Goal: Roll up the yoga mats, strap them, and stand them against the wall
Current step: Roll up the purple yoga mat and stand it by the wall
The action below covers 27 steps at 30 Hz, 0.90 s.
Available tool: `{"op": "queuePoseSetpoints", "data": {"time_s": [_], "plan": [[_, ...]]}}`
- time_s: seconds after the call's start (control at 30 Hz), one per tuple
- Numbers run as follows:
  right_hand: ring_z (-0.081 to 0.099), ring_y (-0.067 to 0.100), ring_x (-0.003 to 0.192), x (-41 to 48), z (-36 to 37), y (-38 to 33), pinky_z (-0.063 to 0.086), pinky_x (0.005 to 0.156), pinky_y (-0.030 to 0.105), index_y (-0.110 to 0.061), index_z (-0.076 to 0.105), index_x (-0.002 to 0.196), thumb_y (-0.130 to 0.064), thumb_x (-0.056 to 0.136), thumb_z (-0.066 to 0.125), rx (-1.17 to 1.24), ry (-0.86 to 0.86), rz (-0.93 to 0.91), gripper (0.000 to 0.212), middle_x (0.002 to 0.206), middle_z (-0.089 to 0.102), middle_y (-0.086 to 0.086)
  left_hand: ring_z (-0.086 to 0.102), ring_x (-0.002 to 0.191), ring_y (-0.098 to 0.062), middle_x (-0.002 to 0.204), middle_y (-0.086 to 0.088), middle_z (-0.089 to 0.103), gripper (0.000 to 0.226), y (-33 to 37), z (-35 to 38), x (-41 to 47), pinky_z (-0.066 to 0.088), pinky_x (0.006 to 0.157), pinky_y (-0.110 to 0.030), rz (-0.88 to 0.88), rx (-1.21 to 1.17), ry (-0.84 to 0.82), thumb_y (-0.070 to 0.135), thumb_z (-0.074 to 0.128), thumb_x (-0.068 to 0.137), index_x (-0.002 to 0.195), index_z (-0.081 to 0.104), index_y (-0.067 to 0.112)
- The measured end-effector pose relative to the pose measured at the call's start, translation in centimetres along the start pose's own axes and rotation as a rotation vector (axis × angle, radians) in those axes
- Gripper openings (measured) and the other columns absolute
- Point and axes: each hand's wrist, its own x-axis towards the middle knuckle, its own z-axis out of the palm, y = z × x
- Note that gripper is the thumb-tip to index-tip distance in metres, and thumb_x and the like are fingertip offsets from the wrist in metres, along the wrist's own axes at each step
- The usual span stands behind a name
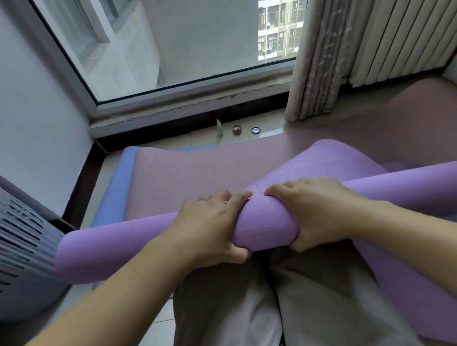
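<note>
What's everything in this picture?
purple mat: 1, purple, part rolled, held at centre
pink mat: 1, dusty pink, flat ahead
blue mat: 1, blue, under pink mat
basket: 1, grey, left
window: 1, grey frame, ahead
curtain: 1, beige, right
radiator: 1, white, far right
tin: 1, brassy, below window
lid: 1, dark rim, right of tin
green object: 1, pale green, left of tin
trousers: 1 pair, grey, bottom centre
left hand: 1, grips purple mat
right hand: 1, grips purple mat
</note>
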Motion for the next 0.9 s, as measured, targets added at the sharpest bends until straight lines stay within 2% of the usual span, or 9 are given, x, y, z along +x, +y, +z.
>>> {"op": "queuePoseSetpoints", "data": {"time_s": [0.1,0.2,0.37,0.43,0.53,0.63,0.7,0.77,0.9], "plan": [[0.057,0.016,0.102,0.5,-1.0,0.7,0.046,0.076,0.031,-0.034,0.037,0.132,-0.052,0.056,0.071,0.027,-0.024,-0.015,0.085,0.115,0.059,-0.013,0.052,0.114,-0.026,0.136,-0.001,0.043,0.099,0.2,0.9,-0.7,0.037,0.098,-0.042,-0.045,0.14,0.093,0.061,0.063,0.067,0.144,0.006,0.037],[0.058,0.016,0.1,0.1,-3.3,0.3,0.048,0.074,0.032,-0.038,0.038,0.128,-0.052,0.057,0.069,-0.068,0.061,-0.054,0.079,0.113,0.058,-0.014,0.063,0.083,-0.031,0.108,-0.005,0.061,0.085,0.0,-0.1,-1.5,0.049,0.078,-0.041,-0.033,0.124,0.274,0.056,0.06,0.057,0.133,0.033,0.03],[0.059,0.012,0.09,-3.1,-8.6,-0.1,0.052,0.07,0.034,-0.044,0.037,0.12,-0.06,0.048,0.065,-0.162,0.071,-0.086,0.079,0.101,0.059,-0.02,0.063,0.073,-0.029,0.098,-0.003,0.064,0.081,1.7,-4.2,-3.9,0.048,0.068,-0.035,-0.002,0.13,0.43,0.06,0.046,0.056,0.13,0.045,0.027],[0.058,0.01,0.09,-4.4,-8.6,-0.3,0.051,0.073,0.034,-0.046,0.036,0.12,-0.063,0.046,0.064,-0.13,0.006,-0.083,0.082,0.101,0.06,-0.021,0.063,0.076,-0.026,0.099,0.0,0.062,0.083,2.7,-4.8,-4.8,0.045,0.068,-0.032,0.03,0.143,0.344,0.062,0.05,0.057,0.134,0.038,0.03],[0.056,0.006,0.095,-5.5,-5.5,-0.7,0.048,0.078,0.027,-0.045,0.033,0.126,-0.061,0.052,0.07,0.015,-0.149,-0.081,0.084,0.108,0.059,-0.021,0.059,0.1,-0.024,0.118,0.004,0.052,0.086,3.5,-3.4,-5.4,0.045,0.082,-0.033,0.069,0.101,0.115,0.061,0.058,0.068,0.138,0.014,0.039],[0.052,0.003,0.096,-6.3,-1.8,-0.8,0.045,0.081,0.025,-0.048,0.032,0.123,-0.059,0.055,0.073,0.179,-0.241,-0.051,0.08,0.107,0.054,-0.026,0.054,0.103,-0.023,0.119,0.005,0.048,0.085,4.2,-1.3,-5.3,0.045,0.082,-0.032,0.107,0.083,0.005,0.059,0.062,0.069,0.137,0.014,0.041],[0.045,0.001,0.102,-6.8,-0.7,-0.9,0.04,0.086,0.023,-0.049,0.03,0.129,-0.062,0.059,0.07,0.19,-0.214,-0.048,0.082,0.11,0.048,-0.029,0.054,0.099,-0.022,0.114,0.005,0.048,0.084,4.1,-0.4,-5.0,0.044,0.077,-0.032,0.115,0.048,-0.045,0.059,0.064,0.068,0.135,0.017,0.042],[0.041,0.007,0.114,-7.3,-0.2,-1.1,0.035,0.097,0.026,-0.042,0.022,0.141,-0.067,0.064,0.063,0.082,-0.1,-0.063,0.09,0.128,0.043,-0.023,0.055,0.096,-0.018,0.109,0.009,0.049,0.082,3.4,-0.6,-4.2,0.041,0.071,-0.029,0.094,-0.041,-0.122,0.059,0.067,0.065,0.132,0.021,0.047],[0.041,0.022,0.118,-6.9,0.8,-3.2,0.036,0.098,0.04,-0.029,0.015,0.145,-0.059,0.07,0.063,-0.064,0.023,-0.05,0.094,0.136,0.039,-0.005,0.052,0.103,-0.006,0.112,0.023,0.051,0.08,1.7,-2.0,-1.4,0.041,0.081,-0.024,0.059,-0.255,-0.415,0.055,0.075,0.066,0.132,0.029,0.052]]}}
